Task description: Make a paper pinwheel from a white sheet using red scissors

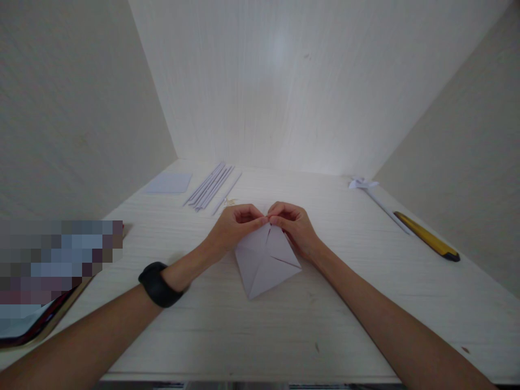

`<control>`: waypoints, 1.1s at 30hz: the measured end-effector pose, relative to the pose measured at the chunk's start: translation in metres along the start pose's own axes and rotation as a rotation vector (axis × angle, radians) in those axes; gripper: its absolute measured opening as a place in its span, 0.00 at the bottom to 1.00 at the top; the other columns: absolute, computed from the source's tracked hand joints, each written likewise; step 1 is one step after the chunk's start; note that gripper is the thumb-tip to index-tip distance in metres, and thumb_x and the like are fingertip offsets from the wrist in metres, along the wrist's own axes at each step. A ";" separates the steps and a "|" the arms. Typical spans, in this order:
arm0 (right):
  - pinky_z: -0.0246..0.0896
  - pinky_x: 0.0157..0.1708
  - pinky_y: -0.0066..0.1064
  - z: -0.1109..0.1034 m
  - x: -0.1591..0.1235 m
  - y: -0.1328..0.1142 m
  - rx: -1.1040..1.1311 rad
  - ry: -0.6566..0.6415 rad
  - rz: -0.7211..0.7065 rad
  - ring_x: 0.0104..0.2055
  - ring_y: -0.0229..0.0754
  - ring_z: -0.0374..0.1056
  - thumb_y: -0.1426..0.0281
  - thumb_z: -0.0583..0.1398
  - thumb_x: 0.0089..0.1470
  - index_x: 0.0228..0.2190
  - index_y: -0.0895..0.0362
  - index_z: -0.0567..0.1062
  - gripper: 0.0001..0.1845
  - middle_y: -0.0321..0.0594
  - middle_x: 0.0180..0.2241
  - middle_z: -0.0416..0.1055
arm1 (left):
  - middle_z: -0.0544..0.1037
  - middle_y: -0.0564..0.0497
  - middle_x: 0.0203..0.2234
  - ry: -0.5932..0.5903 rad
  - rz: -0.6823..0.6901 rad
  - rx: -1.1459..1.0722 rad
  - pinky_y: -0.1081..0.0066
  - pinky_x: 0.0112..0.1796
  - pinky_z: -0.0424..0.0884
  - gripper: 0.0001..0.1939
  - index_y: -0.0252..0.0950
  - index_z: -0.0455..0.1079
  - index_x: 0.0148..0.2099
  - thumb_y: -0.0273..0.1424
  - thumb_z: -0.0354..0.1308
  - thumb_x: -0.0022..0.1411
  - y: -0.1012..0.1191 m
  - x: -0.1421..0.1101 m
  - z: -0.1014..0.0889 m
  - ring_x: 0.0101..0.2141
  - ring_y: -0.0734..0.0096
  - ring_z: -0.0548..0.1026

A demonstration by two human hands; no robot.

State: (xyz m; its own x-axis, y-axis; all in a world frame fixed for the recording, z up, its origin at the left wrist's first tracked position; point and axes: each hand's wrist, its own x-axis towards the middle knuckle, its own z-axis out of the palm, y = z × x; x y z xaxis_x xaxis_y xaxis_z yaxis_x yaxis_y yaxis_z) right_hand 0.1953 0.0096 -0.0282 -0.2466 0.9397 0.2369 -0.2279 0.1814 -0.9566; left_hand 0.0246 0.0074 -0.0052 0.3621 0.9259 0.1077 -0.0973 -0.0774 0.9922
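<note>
Pale wood-grain tabletop (349,325), whitish walls (244,81), soft glare above

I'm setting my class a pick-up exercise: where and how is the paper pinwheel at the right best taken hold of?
Probably by the middle of its white stick, pinched from above and the left: the stick is slim and straight, the yellow tool lies close on its right, and the folded paper head looks easily bent.
</note>
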 end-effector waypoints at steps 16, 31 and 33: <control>0.59 0.26 0.25 0.002 0.001 -0.002 -0.038 0.047 -0.081 0.27 0.33 0.65 0.68 0.69 0.44 0.23 0.55 0.76 0.08 0.32 0.25 0.73 | 0.77 0.56 0.20 0.044 0.031 0.032 0.77 0.25 0.63 0.10 0.34 0.74 0.25 0.34 0.69 0.48 -0.002 0.003 -0.003 0.23 0.79 0.70; 0.59 0.25 0.26 0.004 0.000 -0.007 -0.082 0.068 -0.060 0.25 0.33 0.64 0.66 0.69 0.44 0.24 0.56 0.76 0.08 0.32 0.22 0.71 | 0.78 0.54 0.23 0.037 0.044 0.065 0.76 0.28 0.67 0.08 0.34 0.75 0.27 0.33 0.67 0.50 -0.001 0.004 -0.003 0.25 0.77 0.73; 0.58 0.25 0.26 0.004 -0.001 -0.008 -0.088 0.070 -0.060 0.25 0.33 0.64 0.66 0.69 0.44 0.24 0.56 0.76 0.08 0.32 0.22 0.71 | 0.78 0.54 0.23 0.030 0.046 0.068 0.76 0.29 0.67 0.08 0.34 0.75 0.27 0.33 0.67 0.50 -0.001 0.004 -0.003 0.26 0.77 0.73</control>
State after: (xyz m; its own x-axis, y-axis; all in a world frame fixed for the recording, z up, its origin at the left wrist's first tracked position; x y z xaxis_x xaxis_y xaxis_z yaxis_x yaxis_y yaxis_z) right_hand 0.1933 0.0062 -0.0202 -0.1677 0.9438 0.2847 -0.1563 0.2596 -0.9530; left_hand 0.0235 0.0122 -0.0060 0.3309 0.9314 0.1519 -0.0496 -0.1436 0.9884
